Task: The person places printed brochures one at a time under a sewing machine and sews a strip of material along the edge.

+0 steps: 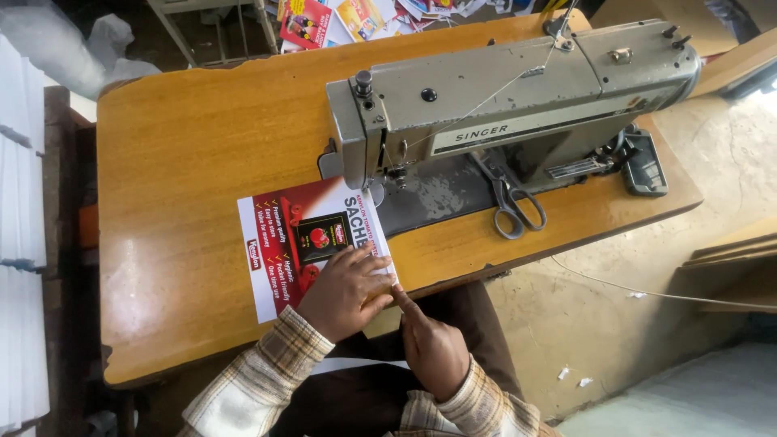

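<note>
A red and white printed sheet (pixel 279 243) lies flat on the orange wooden table (pixel 186 162), its far edge under the head of a grey sewing machine (pixel 502 97). My left hand (pixel 344 291) presses flat on the sheet's near right corner, fingers spread. My right hand (pixel 433 344) sits at the table's front edge, its index finger pointing up against the sheet's right edge. Both arms wear plaid sleeves. Neither hand grips the sheet from what shows.
Scissors (pixel 514 206) lie on the machine bed to the right of the needle. A thread runs across the machine top. Printed papers (pixel 340 20) are scattered on the floor beyond the table. White stacked sheets (pixel 20 202) stand at the left.
</note>
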